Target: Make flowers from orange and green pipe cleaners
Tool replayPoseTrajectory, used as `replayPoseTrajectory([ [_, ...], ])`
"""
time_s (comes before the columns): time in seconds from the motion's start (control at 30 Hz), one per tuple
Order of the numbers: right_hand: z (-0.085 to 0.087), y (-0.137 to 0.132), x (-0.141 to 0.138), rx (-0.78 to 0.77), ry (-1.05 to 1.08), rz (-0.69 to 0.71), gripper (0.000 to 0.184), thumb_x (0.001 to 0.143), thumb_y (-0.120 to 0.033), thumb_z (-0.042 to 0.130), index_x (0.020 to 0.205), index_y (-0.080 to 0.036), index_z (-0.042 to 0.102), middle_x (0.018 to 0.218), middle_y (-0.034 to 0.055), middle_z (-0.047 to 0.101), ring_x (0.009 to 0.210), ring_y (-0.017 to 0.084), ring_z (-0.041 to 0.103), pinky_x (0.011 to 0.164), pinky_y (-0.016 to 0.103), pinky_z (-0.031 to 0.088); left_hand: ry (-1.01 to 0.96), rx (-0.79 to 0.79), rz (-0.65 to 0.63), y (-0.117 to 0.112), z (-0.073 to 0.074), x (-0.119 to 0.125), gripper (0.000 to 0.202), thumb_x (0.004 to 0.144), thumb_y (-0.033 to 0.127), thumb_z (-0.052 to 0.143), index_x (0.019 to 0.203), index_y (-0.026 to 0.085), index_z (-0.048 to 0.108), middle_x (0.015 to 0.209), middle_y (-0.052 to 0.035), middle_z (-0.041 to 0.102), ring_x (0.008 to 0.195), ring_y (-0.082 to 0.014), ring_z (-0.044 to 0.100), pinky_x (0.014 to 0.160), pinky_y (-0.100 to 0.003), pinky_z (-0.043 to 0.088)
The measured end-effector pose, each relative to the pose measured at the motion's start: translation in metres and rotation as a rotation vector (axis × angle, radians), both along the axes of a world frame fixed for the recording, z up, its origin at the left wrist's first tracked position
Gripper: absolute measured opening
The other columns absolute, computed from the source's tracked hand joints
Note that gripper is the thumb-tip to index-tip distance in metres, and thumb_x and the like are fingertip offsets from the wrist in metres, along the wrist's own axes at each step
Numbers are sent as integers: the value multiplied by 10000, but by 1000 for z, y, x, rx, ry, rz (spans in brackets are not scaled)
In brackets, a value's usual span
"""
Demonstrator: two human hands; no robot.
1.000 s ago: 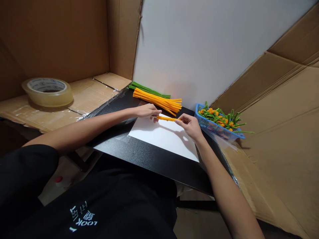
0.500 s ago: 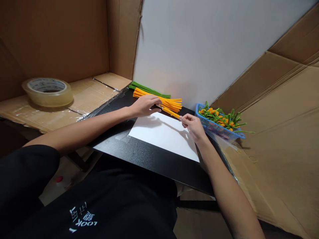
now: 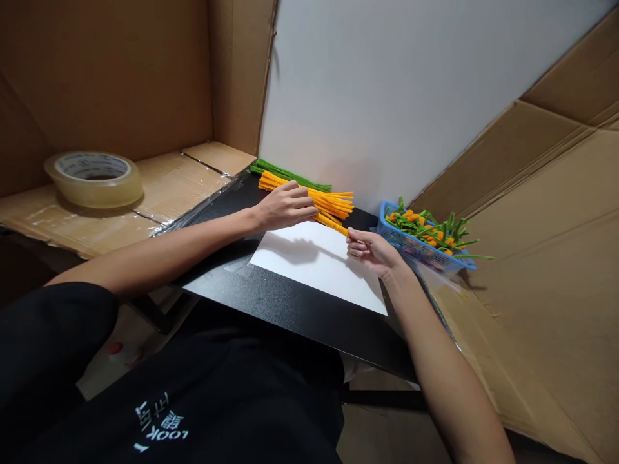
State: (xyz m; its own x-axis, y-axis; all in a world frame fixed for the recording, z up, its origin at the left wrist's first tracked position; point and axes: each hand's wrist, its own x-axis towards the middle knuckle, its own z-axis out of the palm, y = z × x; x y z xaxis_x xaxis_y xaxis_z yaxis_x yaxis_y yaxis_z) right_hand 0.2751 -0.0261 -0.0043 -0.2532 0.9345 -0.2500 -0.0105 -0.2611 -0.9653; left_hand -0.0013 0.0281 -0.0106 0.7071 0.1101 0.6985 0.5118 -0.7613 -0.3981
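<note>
My left hand [image 3: 285, 206] sits with curled fingers just above a bundle of loose orange pipe cleaners [image 3: 329, 203], at the back of the black table top. An orange pipe cleaner [image 3: 331, 223] slants down from those fingertips, and its upper end seems to be held there. My right hand [image 3: 372, 251] pinches its lower end between thumb and fingers, above the far corner of a white paper sheet [image 3: 319, 270]. Behind the orange bundle lies a thinner bundle of green pipe cleaners [image 3: 290, 175].
A blue plastic basket [image 3: 411, 241] full of green stems with orange tops stands just beyond my right hand. A roll of clear packing tape [image 3: 94, 180] lies on a cardboard shelf at left. Cardboard sheets and a white board [image 3: 387, 96] wall the table.
The orange pipe cleaner has swung from lying across the paper to slanting toward the orange bundle. My left hand has moved to the bundle, and my right hand has shifted slightly right.
</note>
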Motion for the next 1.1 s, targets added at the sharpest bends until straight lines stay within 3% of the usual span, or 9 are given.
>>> replayPoseTrajectory([
  [0.13,-1,1,-1,22,-73,44,447,588,-506,903,644,-170,614,495,-102,264,478,52,192,440,236,250,23,-113,47,-4,2,1,349,1067,375,392,993,225,698,928,-57,742,851,-178,586,771,-351,377],
  [0.33,-6,-1,-5,213,-217,-26,490,526,-541,916,651,-174,616,671,-2,567,548,74,378,517,262,329,-3,-217,5,-6,0,3,348,1063,354,405,985,217,715,949,-70,757,874,-192,586,812,-365,379],
  [0.57,-10,0,-6,529,-435,-50,445,609,-562,855,673,-182,633,576,-16,568,566,123,492,578,279,389,18,-232,46,-3,-8,5,346,1049,317,427,937,200,734,880,-72,762,863,-203,581,818,-368,375],
  [0.8,-12,-2,-7,845,-768,-91,230,758,-401,720,682,-198,642,626,0,610,582,146,511,592,292,389,63,-304,75,4,-22,12,282,1011,265,483,926,181,738,862,-65,763,856,-212,589,839,-377,367],
  [1.1,-13,-5,-11,919,-843,-90,214,771,-383,703,656,-220,626,610,6,607,583,165,518,599,303,387,112,-414,8,2,-27,12,265,957,228,514,818,186,735,780,-69,741,802,-196,586,816,-362,352],
])
